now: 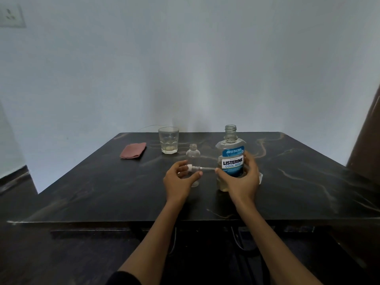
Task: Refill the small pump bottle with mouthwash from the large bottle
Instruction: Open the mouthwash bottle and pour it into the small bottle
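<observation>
The small clear bottle (193, 156) stands upright and uncapped near the middle of the dark table (102, 182). In front of it my left hand (178, 179) holds the white pump head (192, 167) sideways, its thin tube pointing right. The large Listerine mouthwash bottle (232, 159) stands upright just to the right, its cap off and pale liquid low inside. My right hand (241, 179) wraps around the lower part of the large bottle, thumb on the front below the label.
A clear drinking glass (169, 140) with a little pale liquid stands behind the small bottle. A folded reddish cloth (133, 150) lies to the glass's left. Something white (260, 177) shows behind my right hand. A wall rises right behind the table.
</observation>
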